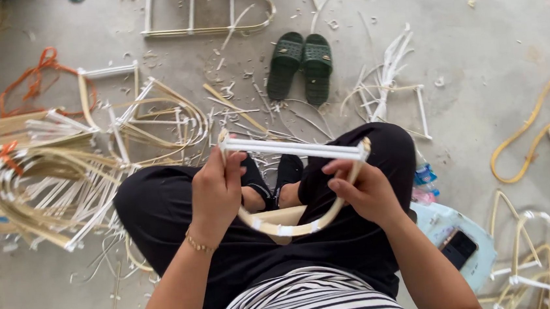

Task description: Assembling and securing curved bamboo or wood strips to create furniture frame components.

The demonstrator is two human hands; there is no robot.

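I sit cross-legged on a concrete floor in black trousers and a striped top. Both hands hold one bent cane frame (291, 150): white straight bars across the top and a pale curved strip looping down over my lap. My left hand (216, 190), with a thin bracelet on the wrist, grips the frame's left corner. My right hand (364, 190) grips the right corner where the curved strip meets the bars.
A heap of similar cane frames (60, 165) lies to my left, and more frames (532, 265) at lower right. Dark green slippers (300, 64) sit ahead, another frame (208, 9) beyond. A phone (459, 248) rests on a pale blue stool. Offcuts litter the floor.
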